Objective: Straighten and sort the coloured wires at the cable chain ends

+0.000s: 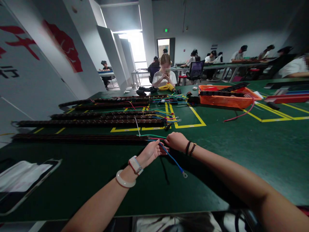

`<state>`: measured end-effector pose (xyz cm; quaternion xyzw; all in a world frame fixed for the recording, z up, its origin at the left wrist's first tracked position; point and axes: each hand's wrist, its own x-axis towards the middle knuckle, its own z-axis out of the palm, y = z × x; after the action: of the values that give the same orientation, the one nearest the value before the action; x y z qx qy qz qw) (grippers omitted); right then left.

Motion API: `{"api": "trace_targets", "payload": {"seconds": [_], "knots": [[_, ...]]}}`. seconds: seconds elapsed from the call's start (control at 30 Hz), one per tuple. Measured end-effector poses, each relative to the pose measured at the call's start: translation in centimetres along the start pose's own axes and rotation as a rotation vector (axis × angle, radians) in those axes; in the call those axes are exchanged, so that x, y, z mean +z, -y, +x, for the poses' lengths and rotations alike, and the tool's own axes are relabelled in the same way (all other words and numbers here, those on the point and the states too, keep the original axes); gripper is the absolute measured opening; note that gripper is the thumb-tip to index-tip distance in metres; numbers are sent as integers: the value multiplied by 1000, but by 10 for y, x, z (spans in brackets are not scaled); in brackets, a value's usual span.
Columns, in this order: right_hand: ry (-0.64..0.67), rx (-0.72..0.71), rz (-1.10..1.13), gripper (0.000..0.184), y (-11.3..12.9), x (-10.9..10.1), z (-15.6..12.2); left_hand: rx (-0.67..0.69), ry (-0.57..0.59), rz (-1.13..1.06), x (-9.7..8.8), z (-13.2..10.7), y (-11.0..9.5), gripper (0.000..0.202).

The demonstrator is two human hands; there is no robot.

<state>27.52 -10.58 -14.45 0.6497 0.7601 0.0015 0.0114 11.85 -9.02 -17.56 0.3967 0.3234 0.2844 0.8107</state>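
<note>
My left hand (152, 152) is pinched round a blue wire (172, 158), whose end with a metal ring terminal (184, 175) hangs out to the lower right. Just beside it, my right hand (177, 141) is closed, knuckles up, where the green wire (154, 136) and a red wire run in. Its fingertips are hidden. These wires come out of the right end of a long black cable bundle (79, 138) lying across the green table (217, 151). A white cable tie (137, 126) stands up from the bundle near that end.
Behind it lie more black bundles (96, 122) with coloured wire ends. An orange basket (222, 101) holds dark parts; a yellow heat gun (167, 87) lies farther back. A tray with white sheets (24, 177) is at the left. A person (164, 77) sits opposite.
</note>
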Motion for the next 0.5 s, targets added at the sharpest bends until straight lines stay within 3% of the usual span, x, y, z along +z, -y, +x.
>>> {"api": "trace_targets", "payload": {"seconds": [0.27, 0.4, 0.5], "knots": [[22, 5, -3, 43, -1, -5, -5, -18, -20, 0, -1, 0, -1, 24], [-41, 17, -64, 54, 1, -24, -14, -20, 32, -15, -2, 1, 0, 26], [-73, 13, -76, 59, 4, -43, -25, -18, 10, -30, -1, -1, 0, 25]]}}
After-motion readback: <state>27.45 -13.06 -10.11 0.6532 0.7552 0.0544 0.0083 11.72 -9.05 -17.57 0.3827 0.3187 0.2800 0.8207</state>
